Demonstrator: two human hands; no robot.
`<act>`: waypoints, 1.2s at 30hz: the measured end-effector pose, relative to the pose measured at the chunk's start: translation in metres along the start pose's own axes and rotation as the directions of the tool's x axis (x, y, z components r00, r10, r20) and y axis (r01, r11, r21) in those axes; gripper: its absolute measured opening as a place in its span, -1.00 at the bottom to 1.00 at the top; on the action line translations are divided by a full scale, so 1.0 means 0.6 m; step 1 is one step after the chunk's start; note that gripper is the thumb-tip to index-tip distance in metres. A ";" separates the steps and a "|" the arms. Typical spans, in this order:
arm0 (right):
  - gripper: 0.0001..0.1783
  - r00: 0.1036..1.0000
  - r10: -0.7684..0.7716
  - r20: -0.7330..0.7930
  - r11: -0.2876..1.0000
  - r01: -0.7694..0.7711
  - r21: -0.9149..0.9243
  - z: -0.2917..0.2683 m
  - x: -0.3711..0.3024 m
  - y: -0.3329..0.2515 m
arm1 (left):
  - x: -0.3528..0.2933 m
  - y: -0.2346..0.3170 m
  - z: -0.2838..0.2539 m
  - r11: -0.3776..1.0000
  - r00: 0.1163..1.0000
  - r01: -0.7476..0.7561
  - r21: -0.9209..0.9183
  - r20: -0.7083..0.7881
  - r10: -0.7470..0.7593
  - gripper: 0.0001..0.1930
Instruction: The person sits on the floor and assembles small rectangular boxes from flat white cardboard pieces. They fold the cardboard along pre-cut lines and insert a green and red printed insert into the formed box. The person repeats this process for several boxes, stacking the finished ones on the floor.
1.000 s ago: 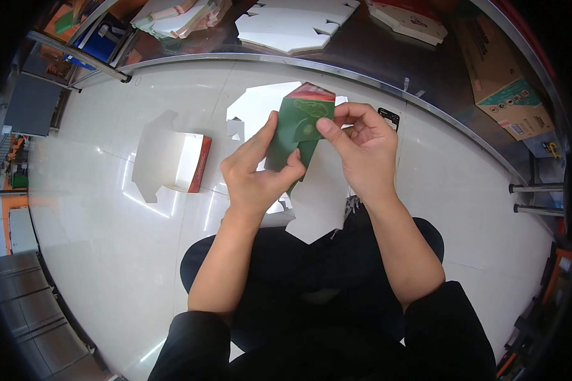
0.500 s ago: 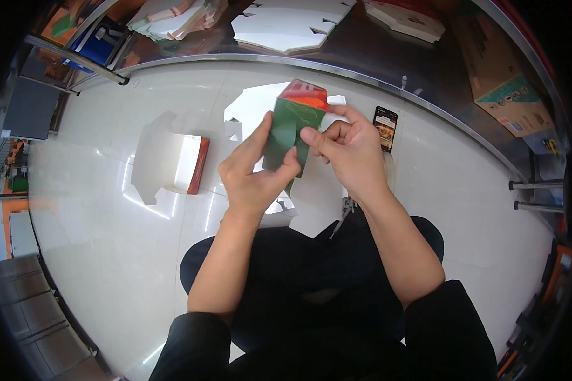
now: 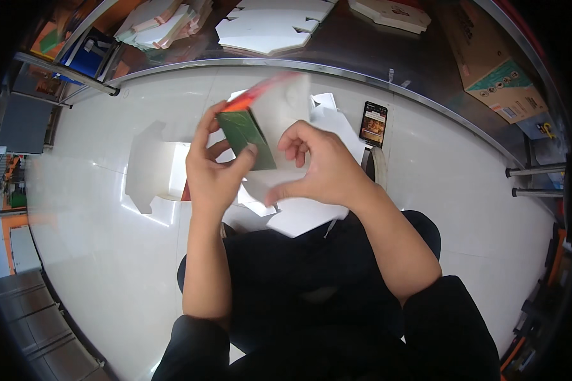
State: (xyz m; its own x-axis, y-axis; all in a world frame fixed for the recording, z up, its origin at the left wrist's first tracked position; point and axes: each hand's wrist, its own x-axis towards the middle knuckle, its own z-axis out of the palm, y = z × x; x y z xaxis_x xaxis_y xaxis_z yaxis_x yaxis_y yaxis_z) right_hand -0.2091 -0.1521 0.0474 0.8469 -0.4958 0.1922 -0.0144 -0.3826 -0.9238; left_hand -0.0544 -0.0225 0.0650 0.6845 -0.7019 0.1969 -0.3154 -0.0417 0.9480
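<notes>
My left hand (image 3: 213, 171) grips a partly folded paperboard box (image 3: 241, 133), its fingers on the far left edge and its thumb on the green side. The box is green and red outside, with pale inner flaps that are smeared by motion and spread to the right. Just right of those flaps is my right hand (image 3: 330, 165), its fingers curled, its thumb apart from them and nothing between. White paperboard blanks (image 3: 305, 216) lie beneath the hands. A second, part-folded box (image 3: 149, 165) with a white inside rests on the floor to the left, half behind my left hand.
A phone (image 3: 374, 124) with a lit screen lies on the floor at right. Across the far side runs a metal shelf edge (image 3: 190, 62). Above it sit stacks of flat cartons (image 3: 270, 25) and a brown cardboard box (image 3: 489, 76).
My left hand has moved left with the box and turned it, bringing the pale inner flaps into view. My right hand has let go of the box and its fingers have parted.
</notes>
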 end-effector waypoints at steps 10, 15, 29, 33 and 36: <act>-0.78 0.984 0.151 0.092 0.987 -0.146 -0.061 0.016 -0.002 0.021 | 0.011 -0.006 -0.003 0.966 0.988 0.132 -0.221 -0.050 -0.147 -0.21; -0.75 0.957 0.266 0.113 0.964 -0.263 -0.037 0.022 0.001 0.017 | 0.003 -0.019 0.008 0.991 0.997 -0.076 0.107 -0.010 0.077 -0.21; -0.67 0.984 0.143 -0.103 0.989 -0.139 0.049 0.015 0.003 0.021 | -0.006 -0.001 0.024 0.955 0.953 -0.278 0.101 0.154 0.261 -0.23; -0.56 0.994 0.020 -0.110 0.989 -0.036 -0.144 0.003 0.000 0.012 | -0.001 -0.008 0.000 0.970 0.970 -0.229 -0.079 0.061 0.234 -0.25; -0.43 0.998 -0.059 -0.009 0.920 0.051 -0.388 -0.012 0.000 0.003 | 0.014 0.006 -0.039 0.996 0.995 -0.006 -0.094 -0.100 -0.004 -0.20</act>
State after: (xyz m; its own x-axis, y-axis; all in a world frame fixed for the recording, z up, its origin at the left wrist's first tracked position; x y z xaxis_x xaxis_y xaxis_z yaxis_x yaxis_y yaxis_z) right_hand -0.2129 -0.1584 0.0482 0.8414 -0.4794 0.2496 -0.1761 -0.6798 -0.7119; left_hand -0.0345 -0.0120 0.0761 0.7478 -0.6274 0.2173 -0.2559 0.0296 0.9663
